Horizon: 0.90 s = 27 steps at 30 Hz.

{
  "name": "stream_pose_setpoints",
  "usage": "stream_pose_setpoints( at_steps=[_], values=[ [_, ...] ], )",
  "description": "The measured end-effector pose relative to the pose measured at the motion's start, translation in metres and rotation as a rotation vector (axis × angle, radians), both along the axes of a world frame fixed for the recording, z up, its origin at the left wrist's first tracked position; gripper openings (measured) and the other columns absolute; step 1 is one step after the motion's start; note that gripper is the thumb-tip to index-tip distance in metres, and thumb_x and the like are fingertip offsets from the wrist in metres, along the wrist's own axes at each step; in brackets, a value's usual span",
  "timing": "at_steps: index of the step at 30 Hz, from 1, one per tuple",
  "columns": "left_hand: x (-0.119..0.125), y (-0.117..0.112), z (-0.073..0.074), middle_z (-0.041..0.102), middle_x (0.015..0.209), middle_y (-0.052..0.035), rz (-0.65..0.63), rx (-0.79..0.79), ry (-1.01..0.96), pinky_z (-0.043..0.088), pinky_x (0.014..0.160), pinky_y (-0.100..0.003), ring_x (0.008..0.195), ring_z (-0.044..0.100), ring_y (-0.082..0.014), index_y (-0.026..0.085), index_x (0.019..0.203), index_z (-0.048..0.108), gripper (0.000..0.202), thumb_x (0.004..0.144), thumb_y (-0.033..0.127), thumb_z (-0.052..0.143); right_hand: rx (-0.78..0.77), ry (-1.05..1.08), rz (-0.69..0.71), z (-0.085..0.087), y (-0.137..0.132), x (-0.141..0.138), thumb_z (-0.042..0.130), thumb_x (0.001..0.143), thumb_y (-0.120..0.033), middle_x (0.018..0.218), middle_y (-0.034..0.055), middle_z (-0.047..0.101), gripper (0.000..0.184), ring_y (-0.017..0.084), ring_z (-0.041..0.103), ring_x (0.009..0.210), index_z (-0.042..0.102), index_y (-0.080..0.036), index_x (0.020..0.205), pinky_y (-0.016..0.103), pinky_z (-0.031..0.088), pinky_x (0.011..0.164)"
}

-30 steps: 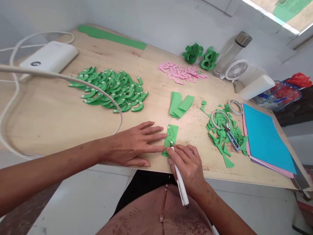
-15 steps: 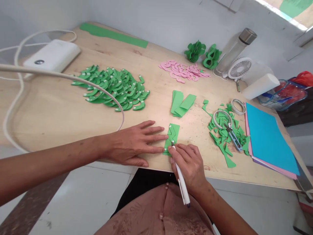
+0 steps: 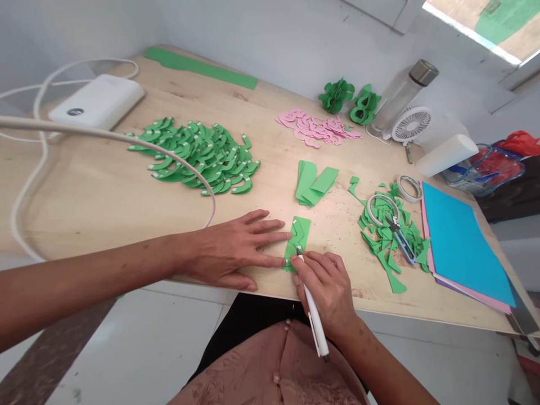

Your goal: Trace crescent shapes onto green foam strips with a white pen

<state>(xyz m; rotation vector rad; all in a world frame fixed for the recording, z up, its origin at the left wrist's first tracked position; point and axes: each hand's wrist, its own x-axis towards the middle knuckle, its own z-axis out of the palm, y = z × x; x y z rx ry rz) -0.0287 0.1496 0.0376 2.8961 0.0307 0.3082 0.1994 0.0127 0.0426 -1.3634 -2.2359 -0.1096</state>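
Note:
A small green paper strip (image 3: 301, 229) lies near the table's front edge, with dark curved lines and small white patches on it. My left hand (image 3: 236, 247) rests flat with fingers spread, its fingertips on the strip's left side. My right hand (image 3: 327, 284) grips a white pen (image 3: 314, 315), its tip down at the strip's lower part. The fingers partly cover that lower end. Just beyond lie several blank green paper strips (image 3: 316, 183), overlapping in a fan.
Left lie a heap of green curved cutouts (image 3: 202, 154), a white power bank (image 3: 97, 104) and a cable (image 3: 169, 152). Pink cutouts (image 3: 316, 128) lie behind. Right are green scraps (image 3: 386, 247), snips (image 3: 403, 242), tape rolls (image 3: 409, 188), coloured sheets (image 3: 464, 242), a fan (image 3: 411, 124) and a bottle (image 3: 403, 98).
The camera view has shifted slightly, so the table scene sits a little lower. Both hands stay in place at the strip; the pen has hardly moved.

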Motion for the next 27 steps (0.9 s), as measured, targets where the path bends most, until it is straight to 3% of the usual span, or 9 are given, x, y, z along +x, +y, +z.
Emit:
stream_pose_setpoints(
  at_steps=[18, 23, 27],
  values=[
    [-0.001, 0.001, 0.001, 0.043, 0.155, -0.0149, -0.01, -0.012, 0.054, 0.023, 0.115, -0.059, 0.144, 0.038, -0.0372, 0.032, 0.14, 0.052, 0.053, 0.092, 0.054, 0.055, -0.009, 0.056, -0.004, 0.001, 0.003, 0.0, 0.055, 0.093, -0.009, 0.099, 0.0087, 0.078, 0.026, 0.023, 0.07, 0.097, 0.063, -0.016, 0.117, 0.039, 0.048, 0.086],
    [-0.001, 0.001, 0.001, 0.042, 0.156, -0.0147, -0.004, -0.022, 0.032, 0.023, 0.116, -0.058, 0.144, 0.039, -0.0371, 0.032, 0.14, 0.052, 0.054, 0.09, 0.053, 0.058, -0.039, 0.255, -0.021, 0.009, 0.004, 0.004, 0.051, 0.096, -0.012, 0.1, 0.0093, 0.076, 0.03, 0.021, 0.07, 0.093, 0.062, -0.017, 0.124, 0.038, 0.05, 0.083],
    [-0.001, 0.0, 0.002, 0.041, 0.156, -0.0165, -0.006, -0.036, 0.036, 0.024, 0.115, -0.06, 0.144, 0.037, -0.0386, 0.031, 0.139, 0.053, 0.051, 0.092, 0.052, 0.055, -0.213, 0.494, -0.114, 0.018, 0.008, 0.003, 0.051, 0.098, -0.02, 0.088, 0.0067, 0.07, 0.026, 0.019, 0.067, 0.08, 0.067, -0.018, 0.118, 0.033, 0.053, 0.071]
  ],
)
